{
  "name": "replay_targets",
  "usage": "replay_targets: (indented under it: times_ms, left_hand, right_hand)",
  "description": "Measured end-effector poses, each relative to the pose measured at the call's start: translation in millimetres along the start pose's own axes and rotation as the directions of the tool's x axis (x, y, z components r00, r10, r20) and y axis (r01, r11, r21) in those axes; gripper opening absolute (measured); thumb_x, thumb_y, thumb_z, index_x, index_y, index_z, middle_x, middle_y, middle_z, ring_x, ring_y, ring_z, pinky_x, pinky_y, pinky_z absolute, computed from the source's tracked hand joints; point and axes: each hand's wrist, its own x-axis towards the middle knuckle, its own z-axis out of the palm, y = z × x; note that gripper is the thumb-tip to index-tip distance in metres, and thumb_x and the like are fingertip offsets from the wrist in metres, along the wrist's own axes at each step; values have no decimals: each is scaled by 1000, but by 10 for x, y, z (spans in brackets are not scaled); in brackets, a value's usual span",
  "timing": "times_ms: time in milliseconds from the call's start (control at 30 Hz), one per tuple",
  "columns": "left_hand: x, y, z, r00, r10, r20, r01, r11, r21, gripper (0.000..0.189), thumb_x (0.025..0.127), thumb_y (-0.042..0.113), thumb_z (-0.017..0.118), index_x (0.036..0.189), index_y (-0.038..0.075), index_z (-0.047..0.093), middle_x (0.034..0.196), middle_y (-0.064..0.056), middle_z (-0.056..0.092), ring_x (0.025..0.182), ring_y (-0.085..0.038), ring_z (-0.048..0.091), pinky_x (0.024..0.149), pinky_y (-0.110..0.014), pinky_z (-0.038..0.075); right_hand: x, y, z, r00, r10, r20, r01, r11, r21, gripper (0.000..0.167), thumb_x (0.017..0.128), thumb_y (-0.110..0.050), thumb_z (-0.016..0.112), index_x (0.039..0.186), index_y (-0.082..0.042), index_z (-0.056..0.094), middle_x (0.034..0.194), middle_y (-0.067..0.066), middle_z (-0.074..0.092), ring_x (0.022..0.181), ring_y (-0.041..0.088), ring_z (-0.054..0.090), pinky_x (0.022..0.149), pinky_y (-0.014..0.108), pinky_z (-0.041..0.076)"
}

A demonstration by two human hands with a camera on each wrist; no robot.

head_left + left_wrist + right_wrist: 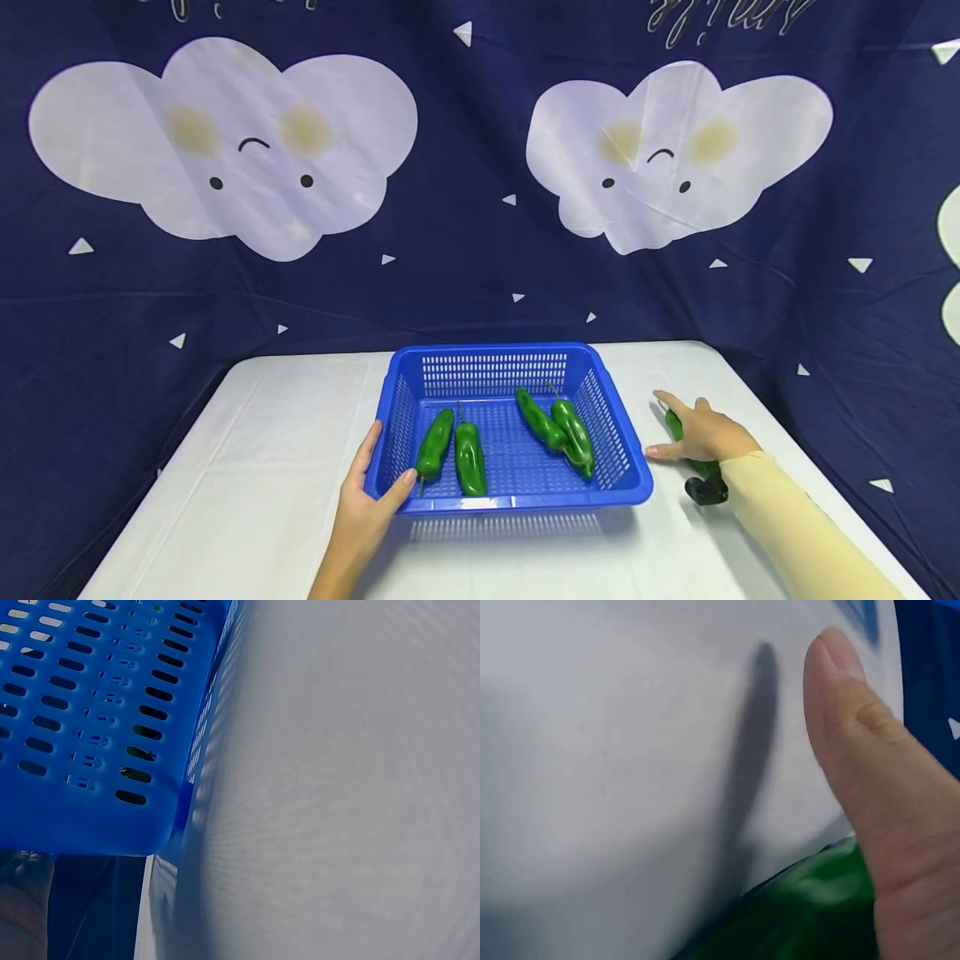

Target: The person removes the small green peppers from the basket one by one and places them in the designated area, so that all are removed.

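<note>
Basket (pixel 517 503) gripped at its near corner, loose green pepper (pixel 674 423) beneath a spread hand.
The left hand (pixel 357 510) pinches the basket's near-left corner, thumb over the rim and fingers along the outer side wall, a grip that probably steadies the light plastic. The right hand (pixel 705 435) is wide, its thumb straight and pointing towards the basket; it arches over the loose green pepper on the white table (pixel 247 467), as though shaped to span its length, though whether the palm touches it I cannot tell. Inside the basket, the left pair of peppers (pixel 470 460) lies side by side and the right pair of peppers (pixel 573 429) touches, perhaps simply as they settled, with bare floor between the pairs.
</note>
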Motion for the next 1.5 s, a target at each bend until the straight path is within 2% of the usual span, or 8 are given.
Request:
replay_targets:
  times_ms: [67, 333, 567, 767, 867, 967, 1200, 1500]
  left_hand:
    - [1, 0, -1, 1000, 1, 2, -1, 1000, -4, 82, 89, 14, 72, 158, 17, 28, 164, -11, 26, 150, -35, 25, 121, -56, 21]
    - [0, -3, -3, 1000, -8, 7, 9, 1000, -15, 82, 89, 14, 72, 158, 17, 26, 164, -12, 25, 150, -36, 25, 120, -55, 21]
    - [3, 1, 1, 1000, -5, 6, 5, 1000, -12, 82, 89, 14, 72, 158, 16, 26, 164, -12, 25, 149, -36, 26, 120, -54, 22]
    - [3, 0, 1, 1000, 0, 4, 0, 1000, -5, 82, 89, 14, 72, 158, 16, 27, 164, -12, 26, 149, -36, 26, 120, -54, 21]
    - [3, 1, 1, 1000, -5, 5, 5, 1000, 0, 82, 89, 14, 72, 158, 16, 27, 164, -12, 26, 150, -35, 26, 121, -50, 22]
    - [3, 3, 1, 1000, -10, 6, 10, 1000, 3, 82, 89, 14, 72, 158, 17, 27, 164, -11, 26, 149, -35, 27, 120, -47, 24]
    - [1, 11, 2, 1000, -2, 7, 2, 1000, -13, 82, 89, 14, 71, 158, 16, 27, 164, -12, 26, 149, -35, 26, 120, -53, 22]
    - [0, 14, -2, 1000, -4, 8, 4, 1000, -13, 82, 89, 14, 72, 158, 16, 27, 164, -12, 25, 150, -36, 26, 120, -54, 22]
  right_hand:
    - [-13, -20, -32, 1000, 7, -10, -7, 1000, -8, 126, 59, -87, 66, 154, -16, 26, 127, 48, 39, 91, 50, 61, 79, 71, 50]
    - [-10, -34, -137, 996, -31, -78, 29, 999, -35, 113, 71, -79, 67, 153, -11, 30, 125, 41, 46, 90, 54, 61, 79, 72, 48]
    - [23, -79, -348, 973, -94, -211, 88, 995, -39, 110, 73, -85, 57, 151, -10, 33, 130, 37, 49, 95, 57, 60, 78, 72, 48]
    - [29, -176, -515, 973, -99, -211, 103, 995, 7, 107, 79, -84, 50, 153, -9, 29, 140, 39, 41, 115, 63, 51, 88, 76, 43]
    - [19, -270, -591, 968, -124, -220, 138, 989, 52, 104, 83, -80, 51, 155, -9, 27, 147, 37, 37, 126, 60, 44, 95, 76, 40]
    - [-2, -395, -660, 954, -172, -245, 201, 975, 99, 99, 85, -75, 54, 155, -9, 27, 146, 33, 41, 128, 53, 47, 98, 72, 42]
    - [-56, -759, -765, 919, -260, -297, 319, 932, 173, 89, 88, -66, 60, 154, -13, 31, 132, 27, 53, 112, 41, 59, 85, 56, 54]
    - [-27, -1186, -739, 881, -355, -311, 426, 882, 201, 85, 86, -64, 64, 153, -21, 34, 131, 19, 55, 114, 34, 59, 90, 52, 53]
